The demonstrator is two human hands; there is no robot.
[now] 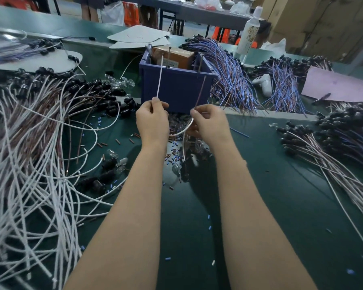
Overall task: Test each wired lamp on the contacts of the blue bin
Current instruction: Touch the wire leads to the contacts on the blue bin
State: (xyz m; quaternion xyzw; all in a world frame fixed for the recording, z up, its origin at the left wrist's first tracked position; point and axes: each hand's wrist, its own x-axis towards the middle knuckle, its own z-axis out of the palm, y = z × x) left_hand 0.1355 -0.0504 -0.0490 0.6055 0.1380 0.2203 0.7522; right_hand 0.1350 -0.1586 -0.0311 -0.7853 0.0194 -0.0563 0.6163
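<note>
A blue bin (176, 88) stands on the green table, with upright metal contact pins (169, 54) at its rim and a brown box inside. My left hand (153, 120) pinches a white wire (160, 78) that runs up to the bin's rim. My right hand (210, 124) pinches a brown wire (201, 91) reaching toward another pin. Both wires loop down below my hands to a black lamp socket with a clear bulb (181, 168) hanging over the table.
A big tangle of white and brown wired lamps (40, 153) covers the left. Blue-wired bundles (233, 76) lie right of the bin, more lamps (323, 147) at far right. Small wire scraps litter the belt. A bottle (249, 30) stands behind.
</note>
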